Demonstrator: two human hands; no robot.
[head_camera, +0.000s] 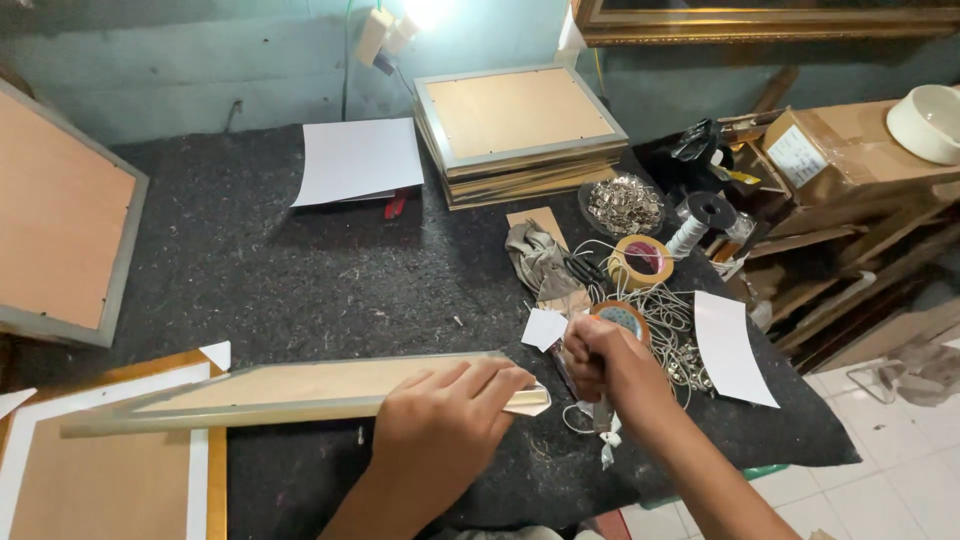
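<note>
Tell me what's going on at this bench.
A person stands a silver-edged picture frame with a brown backing board on its edge over the dark felt-covered table. The left hand presses flat on the frame near its corner, where a white paper corner guard sits. The right hand is fisted around a small tool at that corner. A stack of similar frames waits behind.

Frame stack (520, 130) behind tape roll (641, 261)
</note>
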